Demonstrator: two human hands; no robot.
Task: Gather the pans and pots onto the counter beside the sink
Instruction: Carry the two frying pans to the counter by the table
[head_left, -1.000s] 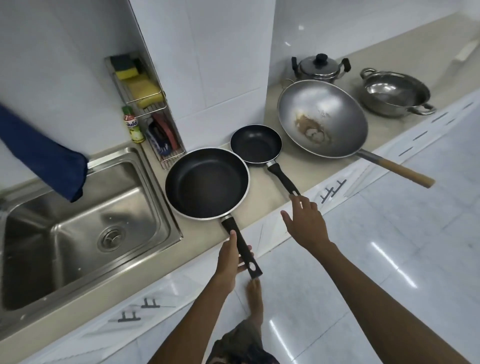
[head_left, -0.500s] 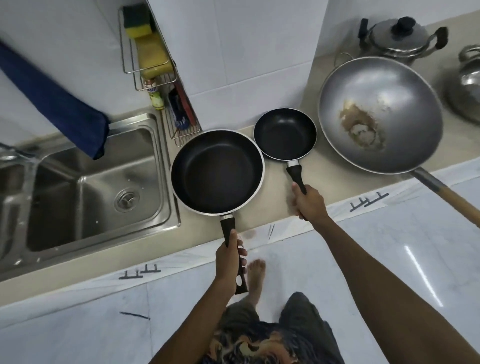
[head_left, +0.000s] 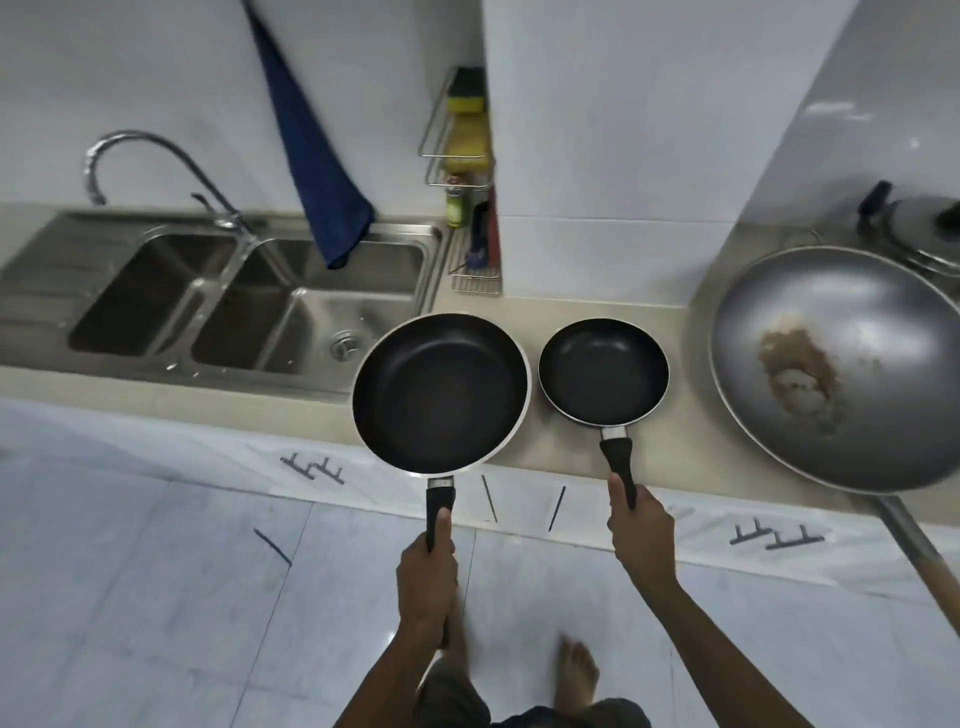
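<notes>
A large black frying pan (head_left: 440, 392) is over the beige counter (head_left: 685, 441) just right of the sink (head_left: 244, 306), its rim overlapping the sink's edge. My left hand (head_left: 428, 582) grips its black handle. A small black frying pan (head_left: 603, 371) is right beside it, and my right hand (head_left: 640, 530) grips the end of its handle. Further right a big steel wok (head_left: 841, 369) with a brown stain rests on the counter, its wooden handle jutting over the floor. A lidded steel pot (head_left: 919, 228) stands behind the wok, cut off by the frame.
A curved tap (head_left: 156, 166) rises over the double sink. A blue towel (head_left: 311, 145) hangs down the wall above the right basin. A wire rack (head_left: 467, 182) with sponges and bottles stands against a white pillar. My bare feet are on the tiled floor below.
My right hand went from reaching to gripping the small pan's handle. Both pans have shifted towards the sink, and my view has swung left, so the far steel pot is out of frame.
</notes>
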